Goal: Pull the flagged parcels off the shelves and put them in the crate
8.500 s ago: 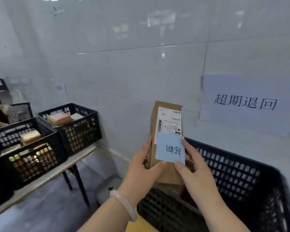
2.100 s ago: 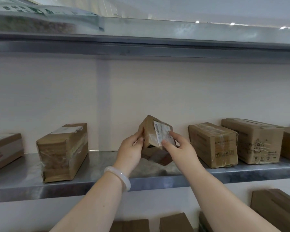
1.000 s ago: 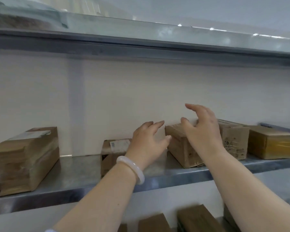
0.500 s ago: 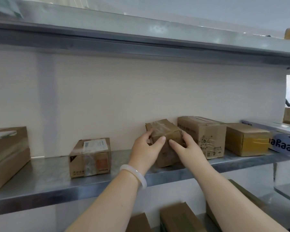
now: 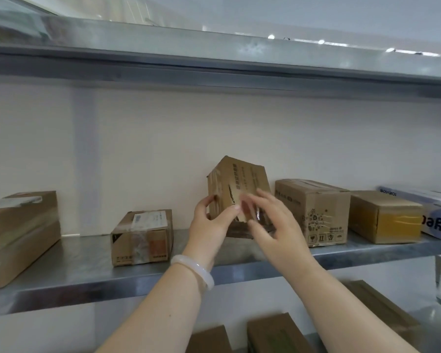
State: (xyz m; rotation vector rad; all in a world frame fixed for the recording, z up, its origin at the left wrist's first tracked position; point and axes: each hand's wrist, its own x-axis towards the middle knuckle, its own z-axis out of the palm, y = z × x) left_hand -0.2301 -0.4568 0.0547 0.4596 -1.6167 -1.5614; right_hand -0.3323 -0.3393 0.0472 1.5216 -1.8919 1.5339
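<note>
On the middle shelf (image 5: pixel 87 281), about midway along and set back from its front edge: parcel (image 5: pixel 239 179) tipped up, long axis near upright and leaning, top corner toward the back wall, printed face to camera. Its lower end is hidden behind the hands, so I can't tell if it touches the shelf. Left hand (image 5: pixel 211 222) grips the lower left edge, thumb in front, fingers round the side. Right hand (image 5: pixel 273 225) is motion-blurred across the lower front face, fingers spread; can't tell whether it holds or only touches. Parcel is straight ahead of both hands, and the left one has it. No flag shows on these faces; my read is it needs turning to check. Labelled box (image 5: pixel 143 238) sits apart to the left. Printed box (image 5: pixel 313 212) is just beside on the right, so clearance there looks tight.
</note>
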